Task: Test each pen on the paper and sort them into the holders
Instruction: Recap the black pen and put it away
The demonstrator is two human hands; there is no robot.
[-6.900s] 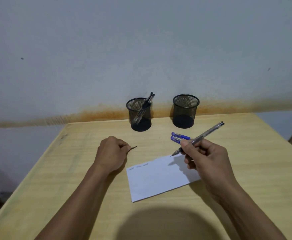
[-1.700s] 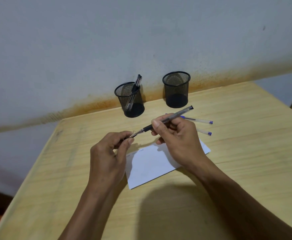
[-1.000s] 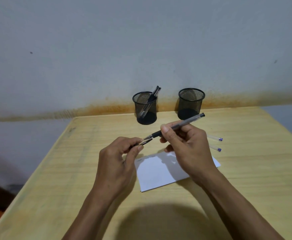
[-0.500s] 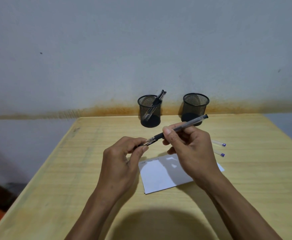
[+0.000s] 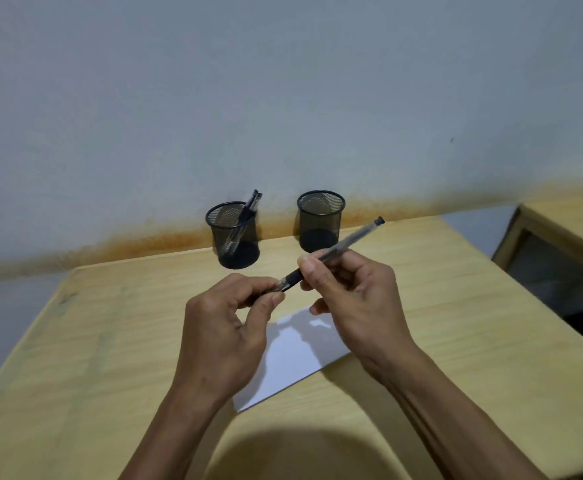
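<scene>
Two mesh holders (image 5: 321, 221) at worktop (image 5: 92, 341) far edge: left holder (image 5: 232, 233) with pens (image 5: 245, 220), right one bare inside. Pen (image 5: 345, 242) pinched by right hand (image 5: 355, 299) over paper (image 5: 293, 362); tip end pinched by left hand (image 5: 224, 327).

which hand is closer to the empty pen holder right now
Right. The right hand is just in front of the empty holder, gripping the pen; the left hand is farther off, below the other holder.
</scene>
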